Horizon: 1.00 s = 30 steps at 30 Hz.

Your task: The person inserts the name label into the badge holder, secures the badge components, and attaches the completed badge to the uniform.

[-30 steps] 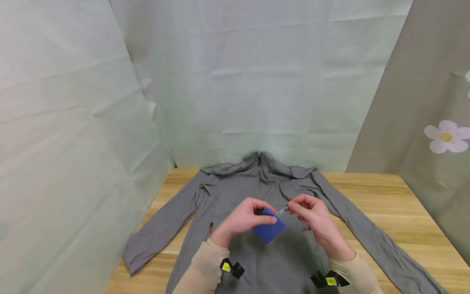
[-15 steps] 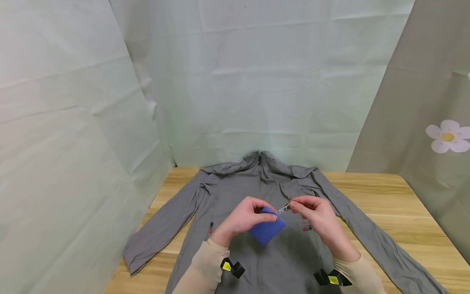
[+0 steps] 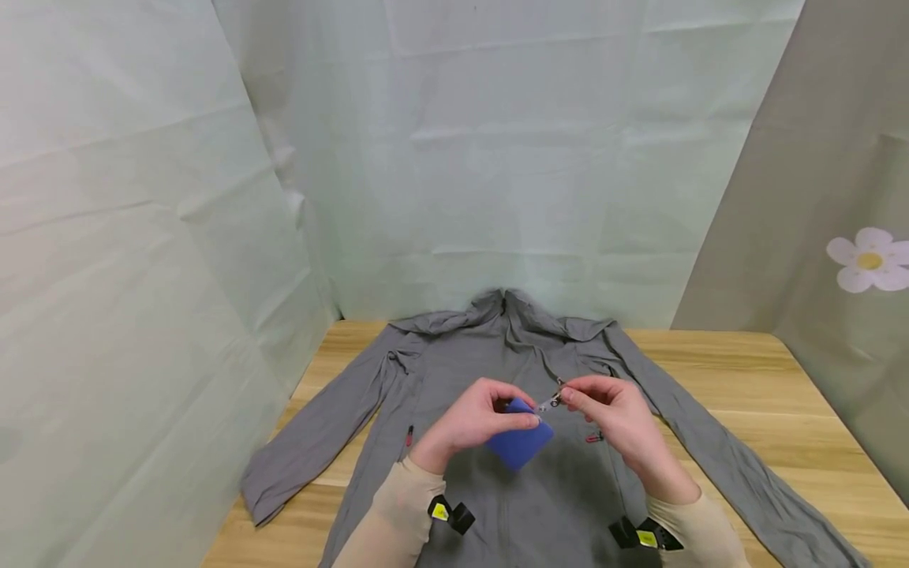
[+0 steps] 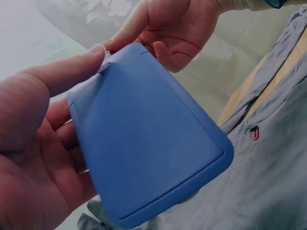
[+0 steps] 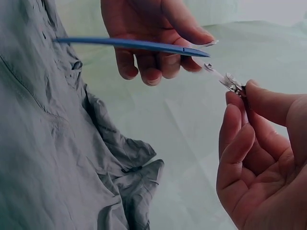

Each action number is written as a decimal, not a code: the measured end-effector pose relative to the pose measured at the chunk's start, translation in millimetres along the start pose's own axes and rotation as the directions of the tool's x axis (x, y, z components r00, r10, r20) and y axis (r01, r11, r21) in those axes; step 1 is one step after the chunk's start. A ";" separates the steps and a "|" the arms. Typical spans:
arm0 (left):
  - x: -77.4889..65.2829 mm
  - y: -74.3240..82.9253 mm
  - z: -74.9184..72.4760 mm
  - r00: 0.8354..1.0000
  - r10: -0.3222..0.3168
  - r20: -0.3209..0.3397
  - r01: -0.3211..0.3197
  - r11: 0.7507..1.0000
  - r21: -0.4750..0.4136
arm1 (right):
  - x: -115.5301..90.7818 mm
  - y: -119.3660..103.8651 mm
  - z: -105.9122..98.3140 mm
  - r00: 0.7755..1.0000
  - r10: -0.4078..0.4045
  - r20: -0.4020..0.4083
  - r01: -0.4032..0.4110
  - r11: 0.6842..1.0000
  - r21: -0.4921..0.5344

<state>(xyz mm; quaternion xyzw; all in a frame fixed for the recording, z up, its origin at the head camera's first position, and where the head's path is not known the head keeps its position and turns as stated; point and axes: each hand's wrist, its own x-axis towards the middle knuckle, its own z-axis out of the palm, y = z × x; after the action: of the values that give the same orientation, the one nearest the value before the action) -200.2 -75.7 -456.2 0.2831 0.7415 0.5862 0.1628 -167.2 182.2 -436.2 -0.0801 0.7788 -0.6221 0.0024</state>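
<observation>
My left hand (image 3: 472,422) grips a flat blue badge holder (image 3: 521,446) by its upper corner, the thumb lying on its face. In the left wrist view the holder's broad face (image 4: 148,139) shows a thin groove along its edges. A short clear strap (image 5: 217,73) runs from that corner to a small metal clip (image 5: 233,85). My right hand (image 3: 616,422) pinches the clip between thumb and forefinger, its other fingers loosely curled. Both hands are raised over a grey jacket (image 3: 461,371), which lies spread face up with its collar at the far side.
The jacket covers much of a wooden table (image 3: 717,379), its sleeves (image 3: 312,442) reaching out to both sides. Red zipper pulls (image 3: 593,437) mark its front. Pale cloth sheets (image 3: 497,158) hang behind and at the sides, one with a white flower print (image 3: 869,260).
My right hand has shifted slightly right, and its fingers cover less of the metal clip than before. The blue badge holder has turned a little in my left hand.
</observation>
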 end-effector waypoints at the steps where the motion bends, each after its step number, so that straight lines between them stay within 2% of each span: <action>1: -0.3 0.2 -0.1 1.000 -0.005 0.001 0.005 1.000 -0.001 | -0.2 -0.3 0.1 1.000 -0.004 0.002 0.004 1.000 0.002; 6: -0.6 0.9 0.3 1.000 -0.017 -0.009 0.017 1.000 0.004 | -0.6 0.9 0.0 1.000 -0.015 0.009 0.015 1.000 -0.005; 12: -0.1 0.2 1.1 0.999 -0.025 -0.040 0.026 1.000 0.013 | -1.7 0.1 -0.7 0.999 0.027 0.021 -0.027 1.000 -0.010; 19: 1.3 -2.2 1.6 0.997 0.021 -0.071 -0.018 0.999 0.044 | -2.8 -0.7 -0.9 0.999 0.028 0.027 -0.028 1.000 -0.011; 30: 0.5 0.3 1.9 0.998 0.025 -0.051 -0.022 0.998 0.067 | -3.0 -1.4 -1.4 0.999 0.026 0.029 -0.025 0.999 -0.020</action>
<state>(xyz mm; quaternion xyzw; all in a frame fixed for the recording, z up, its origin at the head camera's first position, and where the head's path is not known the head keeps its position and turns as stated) -199.5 -73.9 -456.4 0.2816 0.7611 0.5704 0.1271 -164.3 183.6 -434.8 -0.0793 0.7856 -0.6133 0.0209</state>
